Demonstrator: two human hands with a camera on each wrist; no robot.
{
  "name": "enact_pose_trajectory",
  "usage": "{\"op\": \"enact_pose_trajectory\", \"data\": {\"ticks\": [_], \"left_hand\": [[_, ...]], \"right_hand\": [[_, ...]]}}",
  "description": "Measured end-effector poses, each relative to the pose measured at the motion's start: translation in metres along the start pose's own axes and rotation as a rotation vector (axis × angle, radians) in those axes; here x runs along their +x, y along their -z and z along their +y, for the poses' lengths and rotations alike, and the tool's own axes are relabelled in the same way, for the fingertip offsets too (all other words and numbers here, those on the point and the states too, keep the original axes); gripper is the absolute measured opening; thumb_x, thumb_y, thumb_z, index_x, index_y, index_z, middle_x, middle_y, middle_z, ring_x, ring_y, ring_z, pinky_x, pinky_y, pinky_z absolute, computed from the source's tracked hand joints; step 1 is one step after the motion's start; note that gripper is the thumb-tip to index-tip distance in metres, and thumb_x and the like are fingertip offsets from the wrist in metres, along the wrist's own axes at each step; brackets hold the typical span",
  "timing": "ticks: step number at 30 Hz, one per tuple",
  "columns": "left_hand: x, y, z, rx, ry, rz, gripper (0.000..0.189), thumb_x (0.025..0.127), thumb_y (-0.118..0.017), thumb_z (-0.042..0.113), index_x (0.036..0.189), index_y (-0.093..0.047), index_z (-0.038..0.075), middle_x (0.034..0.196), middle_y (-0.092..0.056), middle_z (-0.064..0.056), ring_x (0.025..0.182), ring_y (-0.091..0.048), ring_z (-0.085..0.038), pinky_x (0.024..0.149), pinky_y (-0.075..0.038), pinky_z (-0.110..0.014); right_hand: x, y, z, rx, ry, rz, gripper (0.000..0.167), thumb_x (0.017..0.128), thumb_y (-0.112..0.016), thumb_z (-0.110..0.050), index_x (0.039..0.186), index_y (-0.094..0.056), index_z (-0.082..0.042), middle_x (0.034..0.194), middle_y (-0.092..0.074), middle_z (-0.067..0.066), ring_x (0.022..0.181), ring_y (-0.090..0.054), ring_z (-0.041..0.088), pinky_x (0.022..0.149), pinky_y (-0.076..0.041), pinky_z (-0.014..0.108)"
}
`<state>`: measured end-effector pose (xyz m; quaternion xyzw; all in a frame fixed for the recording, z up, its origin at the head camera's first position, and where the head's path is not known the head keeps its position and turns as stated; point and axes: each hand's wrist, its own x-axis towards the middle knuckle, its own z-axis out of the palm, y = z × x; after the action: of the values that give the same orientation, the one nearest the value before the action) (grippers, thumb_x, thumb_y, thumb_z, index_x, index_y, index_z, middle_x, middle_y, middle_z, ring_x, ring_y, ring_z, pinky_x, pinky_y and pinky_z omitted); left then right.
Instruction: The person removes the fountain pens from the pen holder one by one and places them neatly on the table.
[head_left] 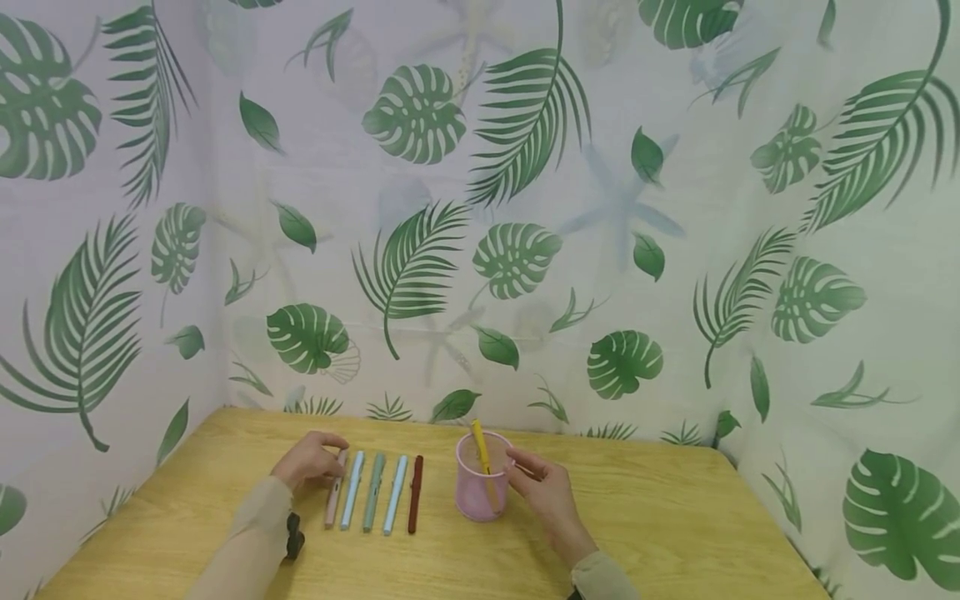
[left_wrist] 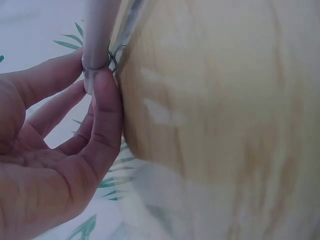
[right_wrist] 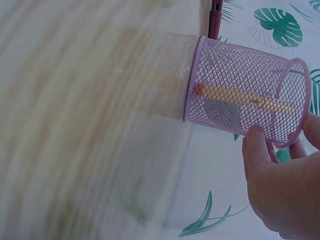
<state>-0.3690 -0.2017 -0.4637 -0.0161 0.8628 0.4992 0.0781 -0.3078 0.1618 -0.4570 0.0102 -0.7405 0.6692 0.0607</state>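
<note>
My left hand [head_left: 309,459] is at the far left of a row of pens, pinching the upper end of a pale pink pen [head_left: 332,500]. In the left wrist view, thumb and fingertips meet around this pen [left_wrist: 100,35] near its end. A pink mesh pen holder [head_left: 480,497] stands upright right of the row, with a yellow pen [head_left: 481,446] leaning inside it. My right hand [head_left: 547,497] holds the holder's right side near the rim; in the right wrist view, thumb and fingers lie against the mesh [right_wrist: 240,75] close to the rim.
Beside the pink pen lie a light blue pen [head_left: 352,492], a green pen [head_left: 373,493], another light blue pen [head_left: 395,495] and a dark red pen [head_left: 416,495], roughly parallel. The wooden table [head_left: 660,525] ends at a leaf-patterned cloth [head_left: 555,350] behind and at both sides.
</note>
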Motion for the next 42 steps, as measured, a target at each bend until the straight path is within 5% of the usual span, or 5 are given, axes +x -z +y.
{"op": "enact_pose_trajectory", "data": {"ticks": [13,19,26,38,42], "left_hand": [[0.002,0.003,-0.006,-0.053,-0.008,-0.015,0.052,0.083,-0.063,-0.009,0.133,-0.051,-0.01,0.112,-0.059,-0.024,0.058,-0.053,-0.013,0.054,-0.05,-0.026],[0.0,0.005,-0.006,-0.07,0.002,-0.033,0.053,0.086,-0.063,-0.004,0.136,-0.046,-0.011,0.097,-0.062,-0.017,0.059,-0.052,-0.013,0.056,-0.049,-0.027],[0.0,0.005,-0.003,-0.107,0.049,0.055,0.045,0.09,-0.067,0.009,0.131,-0.054,-0.004,0.081,-0.056,-0.005,0.053,-0.038,-0.012,0.054,-0.041,-0.027],[0.005,-0.001,0.006,-0.16,-0.021,0.03,0.036,0.091,-0.066,0.008,0.125,-0.059,-0.003,0.063,-0.05,0.002,0.047,-0.031,-0.009,0.048,-0.031,-0.025],[0.004,-0.005,0.011,-0.177,-0.062,0.02,0.036,0.092,-0.066,0.012,0.125,-0.06,-0.001,0.076,-0.062,-0.001,0.055,-0.044,-0.011,0.051,-0.036,-0.027]], "right_hand": [[0.002,0.0,0.001,0.01,0.031,-0.003,0.037,0.093,-0.066,-0.01,0.126,-0.062,0.006,0.132,-0.059,0.025,0.115,-0.063,0.025,0.092,-0.055,0.031],[0.002,0.0,0.002,0.024,0.015,-0.007,0.037,0.093,-0.066,-0.008,0.126,-0.061,0.007,0.134,-0.058,0.025,0.119,-0.061,0.031,0.092,-0.055,0.032],[0.002,-0.001,0.001,0.023,0.005,-0.013,0.037,0.094,-0.064,-0.007,0.128,-0.06,0.008,0.135,-0.056,0.027,0.12,-0.059,0.031,0.092,-0.055,0.032],[-0.002,-0.002,-0.002,0.025,-0.004,-0.007,0.037,0.094,-0.065,-0.008,0.127,-0.06,0.007,0.135,-0.057,0.026,0.119,-0.061,0.031,0.092,-0.055,0.033],[0.0,-0.002,-0.001,0.02,-0.007,-0.006,0.037,0.094,-0.065,-0.008,0.127,-0.06,0.006,0.135,-0.057,0.025,0.12,-0.06,0.031,0.092,-0.055,0.032]]}}
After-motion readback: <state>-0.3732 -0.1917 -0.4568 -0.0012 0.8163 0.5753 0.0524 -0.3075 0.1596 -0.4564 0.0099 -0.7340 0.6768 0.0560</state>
